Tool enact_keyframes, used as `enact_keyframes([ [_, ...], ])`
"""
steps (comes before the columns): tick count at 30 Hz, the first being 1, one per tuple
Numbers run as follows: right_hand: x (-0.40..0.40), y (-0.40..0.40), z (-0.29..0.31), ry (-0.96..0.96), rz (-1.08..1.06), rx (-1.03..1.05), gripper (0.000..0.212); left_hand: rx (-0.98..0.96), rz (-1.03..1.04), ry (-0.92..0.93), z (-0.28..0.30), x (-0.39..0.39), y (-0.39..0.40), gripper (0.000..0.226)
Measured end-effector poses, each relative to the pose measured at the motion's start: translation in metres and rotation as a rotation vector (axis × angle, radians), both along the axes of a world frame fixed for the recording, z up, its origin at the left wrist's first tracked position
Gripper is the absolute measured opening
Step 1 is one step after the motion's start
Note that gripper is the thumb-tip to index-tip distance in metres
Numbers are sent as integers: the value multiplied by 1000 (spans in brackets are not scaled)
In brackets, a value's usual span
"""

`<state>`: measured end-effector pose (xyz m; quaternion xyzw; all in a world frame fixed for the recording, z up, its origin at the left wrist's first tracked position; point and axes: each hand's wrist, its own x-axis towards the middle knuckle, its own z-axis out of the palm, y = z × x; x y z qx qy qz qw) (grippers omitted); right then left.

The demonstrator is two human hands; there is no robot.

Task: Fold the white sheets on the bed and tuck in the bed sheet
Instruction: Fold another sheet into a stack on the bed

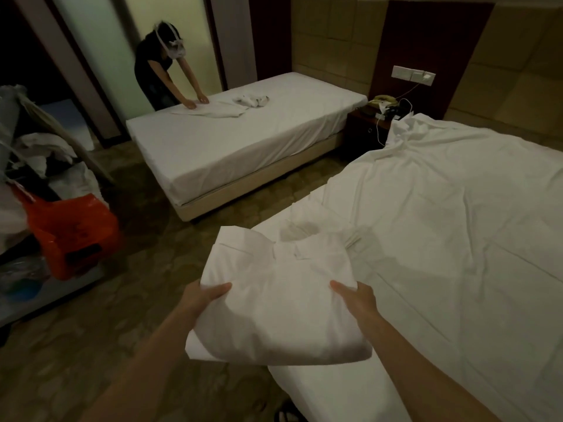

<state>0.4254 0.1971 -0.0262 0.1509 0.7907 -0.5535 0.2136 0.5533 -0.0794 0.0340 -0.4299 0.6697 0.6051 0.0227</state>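
Observation:
I hold a folded white sheet (274, 296) in the air over the near corner of the bed (335, 391) on my right. My left hand (204, 298) grips its left edge with the thumb on top. My right hand (355, 300) grips its right side the same way. My fingers are hidden under the cloth. A loose, wrinkled white bed sheet (441, 214) lies spread over the bed, bunched near the headboard end.
A second bed (243, 141) stands across the floor, where another person (161, 65) presses a white cloth (213, 109) flat. A nightstand with a phone (384, 108) sits between the beds. A linen cart with an orange bag (70, 233) stands at left.

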Motion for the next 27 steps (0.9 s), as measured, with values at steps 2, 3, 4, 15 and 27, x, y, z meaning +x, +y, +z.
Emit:
enact_keyframes([
  [2, -20, -8, -8, -15, 7, 9, 49, 11, -6, -5, -10, -23, -11, 61],
  [3, -33, -13, -11, -14, 8, 13, 49, 16, -7, -6, -15, -36, -16, 61],
  [4, -48, -18, -15, -7, 8, 20, 48, 29, -7, -12, -18, -50, -20, 62],
  [15, -253, -65, -50, 76, 27, 164, 50, 192, -8, 71, -102, -242, -72, 71],
  [27, -419, -111, -137, 84, 171, 433, 38, 511, 155, -98, -238, -340, -69, 52],
])
